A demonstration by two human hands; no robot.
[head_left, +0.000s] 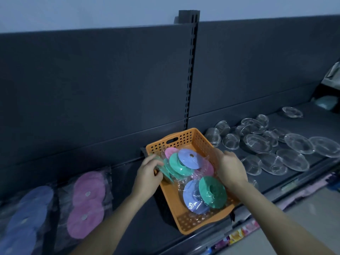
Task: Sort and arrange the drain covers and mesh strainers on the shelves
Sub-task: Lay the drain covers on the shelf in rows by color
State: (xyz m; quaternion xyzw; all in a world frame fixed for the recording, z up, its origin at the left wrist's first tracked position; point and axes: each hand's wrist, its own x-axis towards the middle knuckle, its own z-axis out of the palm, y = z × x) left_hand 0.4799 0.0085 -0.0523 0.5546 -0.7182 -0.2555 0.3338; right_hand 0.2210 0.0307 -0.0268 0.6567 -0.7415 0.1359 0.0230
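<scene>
**Lifting green covers from the basket**

Blue covers (pixel 31 208) and pink covers (pixel 86 203) lie sorted at the left of the shelf (pixel 128 208). The left hand (pixel 147 173) pinches wrapped green covers (pixel 179 164) at the left wall of the basket (pixel 185 137); they should lift straight up so the other wrappers don't snag. The right hand (pixel 230 168) is at the right wall, its grip unclear. Mesh strainers (pixel 257 142) lie further right.

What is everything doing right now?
Basket, on the shelf, part full.
Left hand, gripping green covers in the basket.
Right hand, at the basket's right rim, grip unclear.
Pink covers, flat on the shelf, wrapped.
Blue covers, flat beside them.
Strainers, loose on the shelf.
</scene>
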